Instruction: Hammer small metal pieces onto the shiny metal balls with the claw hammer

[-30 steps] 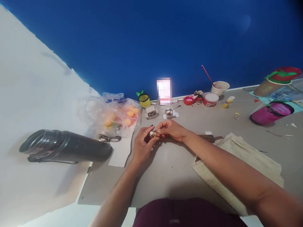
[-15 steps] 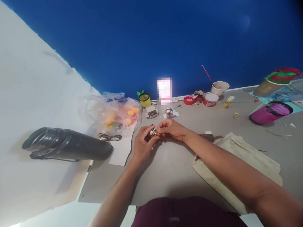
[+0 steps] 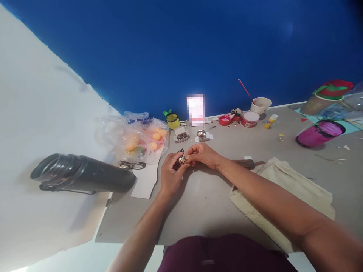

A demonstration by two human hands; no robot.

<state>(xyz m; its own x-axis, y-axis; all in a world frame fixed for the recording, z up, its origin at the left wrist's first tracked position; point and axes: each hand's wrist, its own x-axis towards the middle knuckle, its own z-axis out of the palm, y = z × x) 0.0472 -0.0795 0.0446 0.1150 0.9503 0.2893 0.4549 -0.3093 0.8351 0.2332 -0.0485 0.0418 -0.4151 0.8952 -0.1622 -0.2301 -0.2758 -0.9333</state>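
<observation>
Over the middle of the table, my left hand point(image 3: 173, 170) is closed around a small round ball point(image 3: 182, 160) that looks covered in shiny silver pieces. My right hand point(image 3: 200, 155) meets it from the right, thumb and fingertips pinched together at the ball's edge. Whatever lies between those right fingertips is too small to make out. Just beyond my hands stands an open small box point(image 3: 181, 135) of little metal pieces, possibly thumbtacks. To its right, a second shiny silver ball point(image 3: 201, 133) rests on a white box piece. A wooden handle point(image 3: 244, 163) lies partly behind my right forearm.
At left are a dark flask point(image 3: 85, 173), eyeglasses point(image 3: 132, 165) and a plastic bag point(image 3: 141, 138) with orange items. A cloth point(image 3: 283, 196) lies under my right arm. Further back are a red-labelled tub point(image 3: 250, 119), a bowl point(image 3: 261, 105), a glue stick point(image 3: 270, 121) and a magenta cup point(image 3: 320, 134).
The right fingers have shifted slightly across the ball's edge, and the ball appears a little turned in my left hand. The whole view has moved slightly.
</observation>
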